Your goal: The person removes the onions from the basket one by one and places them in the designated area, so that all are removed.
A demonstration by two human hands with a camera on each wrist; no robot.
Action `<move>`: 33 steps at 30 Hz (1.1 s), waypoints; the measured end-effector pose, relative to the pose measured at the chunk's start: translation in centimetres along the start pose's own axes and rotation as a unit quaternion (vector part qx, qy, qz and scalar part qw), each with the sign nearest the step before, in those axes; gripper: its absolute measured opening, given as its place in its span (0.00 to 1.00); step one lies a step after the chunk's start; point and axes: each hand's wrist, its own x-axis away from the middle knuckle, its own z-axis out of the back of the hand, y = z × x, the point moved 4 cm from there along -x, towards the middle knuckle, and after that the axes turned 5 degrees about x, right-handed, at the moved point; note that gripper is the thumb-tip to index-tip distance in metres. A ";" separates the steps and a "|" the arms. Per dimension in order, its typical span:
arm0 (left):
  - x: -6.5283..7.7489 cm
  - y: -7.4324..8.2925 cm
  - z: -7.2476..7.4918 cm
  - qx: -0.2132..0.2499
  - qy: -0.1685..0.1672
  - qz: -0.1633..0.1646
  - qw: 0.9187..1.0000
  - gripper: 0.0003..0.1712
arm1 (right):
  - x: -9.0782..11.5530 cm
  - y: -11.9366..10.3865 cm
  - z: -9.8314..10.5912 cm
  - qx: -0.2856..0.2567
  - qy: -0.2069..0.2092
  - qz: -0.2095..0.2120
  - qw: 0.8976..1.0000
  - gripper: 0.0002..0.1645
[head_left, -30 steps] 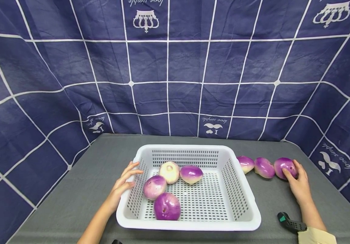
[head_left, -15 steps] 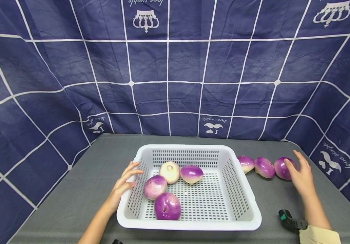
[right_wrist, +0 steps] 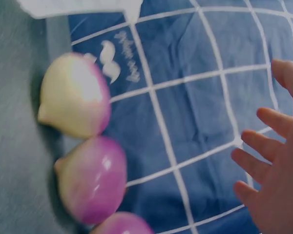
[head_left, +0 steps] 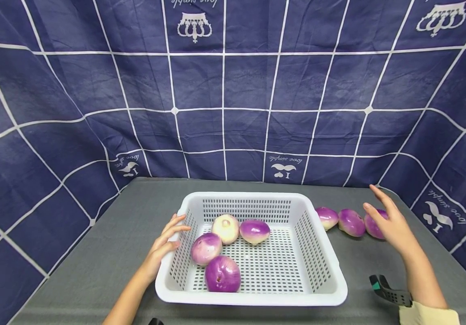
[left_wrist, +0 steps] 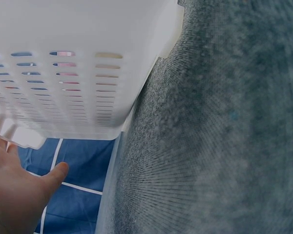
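A white plastic basket (head_left: 281, 300) stands on the grey tabletop. Inside it, toward the left, lie a pale turnip (head_left: 226, 229), a purple-and-white turnip (head_left: 254, 232) and two more. My left hand (head_left: 156, 255) rests at the basket's left rim, its fingers laid over the edge; the left wrist view shows the thumb held apart from the wall. Right of the basket is a row of three turnips: one beside the wall (head_left: 326, 218), a middle one (head_left: 351, 223) and a right one (head_left: 373, 228). Over the right one hovers my right hand (head_left: 395, 230), fingers spread, holding nothing.
A dark blue curtain (head_left: 249, 85) with white lines hangs behind and at both sides of the grey cloth-covered table (head_left: 107, 239). A black wristband (head_left: 391, 291) with a green patch sits at my right wrist. One turnip (right_wrist: 93, 178) shows its pale tip in the right wrist view.
My right hand has let go of the rightmost turnip, lifted off it and shifted up and left, fingers spreading. The left hand, basket and turnips have stayed in place.
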 end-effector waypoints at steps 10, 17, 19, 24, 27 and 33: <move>-0.1 0.1 0.1 0.000 -0.005 0.002 1.000 0.22 | 1.0 -4.8 -0.5 -0.006 -0.041 0.074 0.996 0.36; 0.0 0.2 0.2 0.001 -0.004 0.004 1.000 0.22 | 2.0 -7.9 -0.6 -0.045 -0.053 0.140 0.988 0.37; 0.0 0.2 0.2 0.001 -0.005 0.004 1.000 0.22 | 2.3 -8.9 -0.9 -0.072 -0.067 0.162 0.982 0.38; -0.1 0.2 0.2 0.002 -0.007 0.005 1.000 0.22 | 3.1 -11.5 -2.4 -0.120 -0.102 0.193 0.968 0.38; -0.3 0.1 0.2 0.001 -0.010 0.009 1.000 0.22 | 3.5 -12.6 -3.8 -0.118 -0.113 0.190 0.968 0.37; -0.1 -0.1 0.0 0.001 0.000 0.016 1.000 0.21 | 4.2 -14.5 -7.1 -0.089 -0.129 0.175 0.972 0.35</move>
